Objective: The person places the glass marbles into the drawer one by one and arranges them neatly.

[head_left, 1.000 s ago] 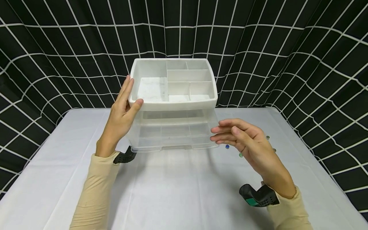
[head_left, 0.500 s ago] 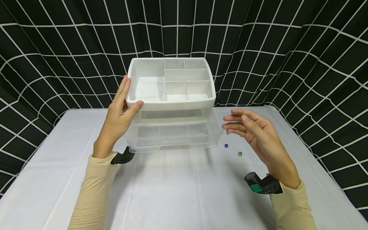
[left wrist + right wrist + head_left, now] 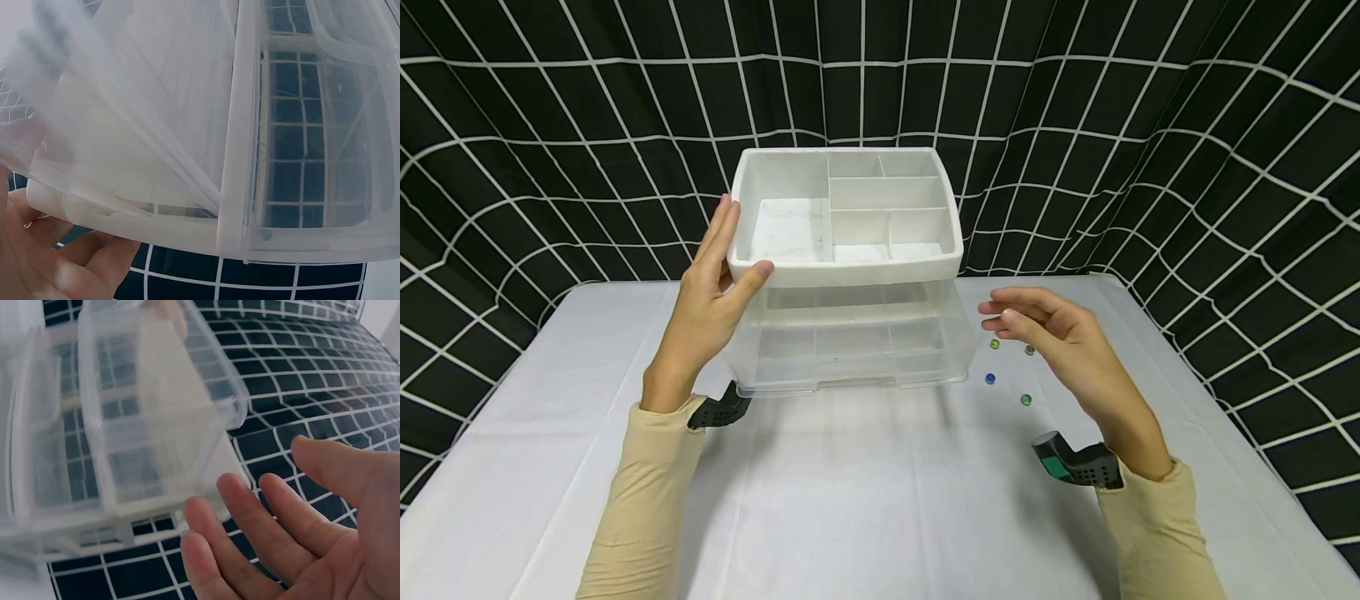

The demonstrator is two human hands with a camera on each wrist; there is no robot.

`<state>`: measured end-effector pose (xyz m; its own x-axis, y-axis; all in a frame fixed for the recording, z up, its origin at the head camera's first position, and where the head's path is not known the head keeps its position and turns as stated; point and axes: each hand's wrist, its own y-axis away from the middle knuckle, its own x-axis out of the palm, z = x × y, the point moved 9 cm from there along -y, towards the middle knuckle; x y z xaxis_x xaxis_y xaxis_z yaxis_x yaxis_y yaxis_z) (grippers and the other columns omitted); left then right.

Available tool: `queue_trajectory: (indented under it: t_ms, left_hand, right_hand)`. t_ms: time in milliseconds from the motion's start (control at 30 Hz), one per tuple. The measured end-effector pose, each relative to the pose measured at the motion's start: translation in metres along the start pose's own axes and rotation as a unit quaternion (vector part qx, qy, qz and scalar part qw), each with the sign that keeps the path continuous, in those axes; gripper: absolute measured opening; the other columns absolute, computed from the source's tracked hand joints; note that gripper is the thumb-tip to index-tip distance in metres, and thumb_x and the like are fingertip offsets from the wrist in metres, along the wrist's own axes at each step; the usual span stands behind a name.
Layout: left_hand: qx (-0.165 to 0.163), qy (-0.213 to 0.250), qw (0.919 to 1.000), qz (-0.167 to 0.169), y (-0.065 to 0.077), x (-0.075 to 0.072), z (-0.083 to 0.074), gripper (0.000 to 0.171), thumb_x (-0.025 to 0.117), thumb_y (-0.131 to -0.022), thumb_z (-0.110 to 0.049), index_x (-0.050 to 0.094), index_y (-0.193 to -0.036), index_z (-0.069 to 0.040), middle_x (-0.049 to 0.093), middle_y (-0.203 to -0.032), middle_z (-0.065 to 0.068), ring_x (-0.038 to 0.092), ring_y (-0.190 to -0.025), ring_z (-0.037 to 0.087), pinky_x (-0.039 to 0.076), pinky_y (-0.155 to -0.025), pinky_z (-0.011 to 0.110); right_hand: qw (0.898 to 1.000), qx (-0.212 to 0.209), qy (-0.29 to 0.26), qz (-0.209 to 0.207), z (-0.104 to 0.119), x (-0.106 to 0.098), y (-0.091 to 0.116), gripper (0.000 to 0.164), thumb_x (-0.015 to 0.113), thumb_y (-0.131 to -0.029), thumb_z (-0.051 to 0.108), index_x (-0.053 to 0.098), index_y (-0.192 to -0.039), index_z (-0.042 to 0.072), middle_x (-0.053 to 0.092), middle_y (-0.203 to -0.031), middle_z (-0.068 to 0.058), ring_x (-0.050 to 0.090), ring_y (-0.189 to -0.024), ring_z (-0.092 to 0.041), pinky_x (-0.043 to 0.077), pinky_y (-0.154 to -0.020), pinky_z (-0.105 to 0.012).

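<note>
A white organizer [image 3: 846, 275] with a divided open top stands at the middle of the table. Below the top, a clear plastic drawer [image 3: 850, 367] juts out toward me. My left hand [image 3: 703, 304] holds the organizer's left side, thumb over the front rim and fingers along the side wall. In the left wrist view, the bent fingers [image 3: 94, 259] lie against its edge. My right hand [image 3: 1048, 333] hovers to the right of the drawer, fingers loosely bent and holding nothing. The right wrist view has its fingertips [image 3: 234, 487] near the drawer's corner, with the palm showing.
Several small glass beads lie on the table right of the organizer, among them a blue bead [image 3: 990, 378], a green bead [image 3: 1026, 400] and a yellow-green bead [image 3: 995, 343]. A black gridded curtain [image 3: 872, 92] hangs behind the white-covered table [image 3: 835, 500].
My right hand has drawn back to the right and up from the drawer's corner, and its fingers have come closer together. My left hand stays on the organizer.
</note>
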<state>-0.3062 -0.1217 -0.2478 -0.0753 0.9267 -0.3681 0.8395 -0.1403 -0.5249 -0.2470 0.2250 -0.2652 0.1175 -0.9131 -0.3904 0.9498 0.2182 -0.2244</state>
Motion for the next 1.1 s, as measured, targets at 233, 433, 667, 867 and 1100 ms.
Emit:
queue_trajectory:
  t_ms: [233,433,667,867,1100]
  left_hand:
    - [-0.002,0.0,1.0,0.001,0.0,0.0,0.0,0.072,0.061,-0.099,-0.015,0.022,-0.158,-0.021,0.012,-0.167,-0.014,0.044,-0.138,0.022,0.04,-0.102,0.01]
    - [-0.001,0.003,1.0,0.001,0.0,0.0,0.0,0.071,0.061,-0.099,-0.015,0.022,-0.158,-0.02,0.012,-0.168,-0.009,0.045,-0.137,0.022,0.04,-0.102,0.009]
    - [-0.002,0.006,1.0,0.003,0.0,0.0,0.0,0.071,0.06,-0.1,-0.015,0.021,-0.158,-0.021,0.011,-0.167,-0.014,0.044,-0.137,0.021,0.04,-0.101,0.008]
    - [-0.002,0.002,1.0,0.004,0.0,-0.001,0.0,0.071,0.06,-0.1,-0.016,0.021,-0.158,-0.021,0.01,-0.166,-0.015,0.044,-0.137,0.021,0.04,-0.101,0.009]
    - [-0.004,0.006,1.0,0.006,0.0,0.0,0.0,0.071,0.06,-0.1,-0.015,0.021,-0.158,-0.021,0.01,-0.166,-0.016,0.045,-0.136,0.021,0.04,-0.102,0.01]
  right_hand:
    - [0.999,-0.014,0.031,0.021,-0.007,0.003,-0.004,0.031,0.057,-0.102,0.018,0.059,-0.131,0.006,0.068,-0.121,0.003,0.067,-0.11,-0.01,0.05,-0.094,-0.016]
    - [0.998,0.004,0.055,0.033,-0.021,0.002,-0.008,0.036,0.059,-0.101,0.02,0.058,-0.131,0.002,0.067,-0.123,0.0,0.066,-0.109,-0.004,0.05,-0.092,-0.015]
    - [0.995,0.036,0.08,0.044,-0.04,-0.001,-0.014,0.038,0.061,-0.1,0.027,0.059,-0.131,0.006,0.066,-0.125,0.0,0.065,-0.108,0.0,0.049,-0.092,-0.013]
    - [0.993,0.058,0.086,0.048,-0.055,-0.003,-0.018,0.04,0.061,-0.1,0.03,0.059,-0.132,0.007,0.065,-0.127,-0.003,0.065,-0.107,-0.001,0.047,-0.092,-0.012]
    - [0.991,0.068,0.101,0.046,-0.073,-0.01,-0.02,0.041,0.061,-0.1,0.028,0.06,-0.132,0.003,0.064,-0.13,-0.011,0.065,-0.103,0.0,0.046,-0.089,-0.012]
